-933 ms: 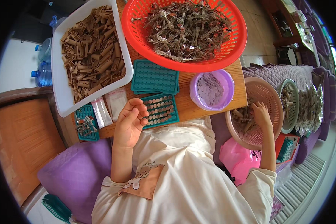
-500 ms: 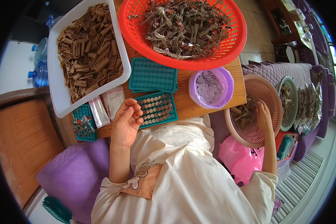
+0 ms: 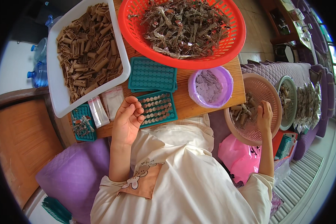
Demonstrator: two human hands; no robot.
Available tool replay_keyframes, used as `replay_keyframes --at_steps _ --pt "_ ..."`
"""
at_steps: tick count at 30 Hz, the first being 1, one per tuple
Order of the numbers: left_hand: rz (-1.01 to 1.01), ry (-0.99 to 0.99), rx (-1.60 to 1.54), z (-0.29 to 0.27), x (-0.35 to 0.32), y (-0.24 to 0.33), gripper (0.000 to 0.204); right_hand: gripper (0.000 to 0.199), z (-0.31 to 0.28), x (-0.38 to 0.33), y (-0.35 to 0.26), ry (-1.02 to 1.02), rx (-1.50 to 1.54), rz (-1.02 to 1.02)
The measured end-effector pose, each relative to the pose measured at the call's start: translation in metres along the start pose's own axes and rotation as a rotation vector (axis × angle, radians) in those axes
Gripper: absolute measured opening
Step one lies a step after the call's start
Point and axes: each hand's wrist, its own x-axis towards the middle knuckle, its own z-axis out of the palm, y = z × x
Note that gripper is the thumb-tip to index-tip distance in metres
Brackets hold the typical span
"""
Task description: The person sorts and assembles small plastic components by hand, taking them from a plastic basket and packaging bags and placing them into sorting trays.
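Note:
My left hand [image 3: 127, 121] is raised beside a teal tray [image 3: 174, 118] whose holes hold rows of small round, coppery discs. Its fingers curl in against the thumb, and whatever they hold, if anything, is hidden. Over at the right, my right hand [image 3: 264, 116] is above the right side of a pinkish-beige plastic basket [image 3: 238, 135]. Those fingers are closed together, and I cannot make out anything between them. Brown tube-like pieces [image 3: 243, 115] lie in that basket, left of the hand.
A white tub [image 3: 125, 67] of brown folded pieces and a red basket [image 3: 239, 44] of shiny bundles stand on the wooden table [image 3: 238, 74]. Between them are stacked teal trays [image 3: 153, 72]. A purple-lined bucket [image 3: 228, 95] stands near the corner; a green basket [image 3: 292, 112] sits farther right.
My right hand has drawn back slightly from the pieces in the beige basket, its fingers now closer together. More of the pieces show. My left hand has hardly moved.

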Motion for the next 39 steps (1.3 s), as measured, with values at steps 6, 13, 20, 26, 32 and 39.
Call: replay_keyframes --at_steps 6,13,20,26,32,39 --pt "-0.010 0.017 -0.012 -0.008 -0.001 0.000 0.013 0.017 0.001 0.001 0.011 -0.077 0.076 0.092" --pt "-0.002 0.034 0.012 -0.003 -0.001 0.005 0.011 0.029 -0.023 0.016 0.009 -0.278 -0.310 0.024" --pt "0.110 -0.047 0.138 0.009 -0.005 0.019 0.012 0.020 -0.035 0.116 -0.129 0.119 0.355 0.012" --pt "0.361 -0.136 0.302 0.033 0.001 0.055 0.014 0.033 0.023 0.194 -0.230 -0.055 0.222 -0.145" --pt "0.624 0.120 0.337 -0.003 0.014 0.140 0.014 0.028 0.056 0.223 -0.244 -0.111 0.324 -0.214" --pt "0.510 0.105 1.204 -0.002 0.070 0.177 0.018 0.017 0.028 0.228 -0.248 0.167 1.162 -0.156"
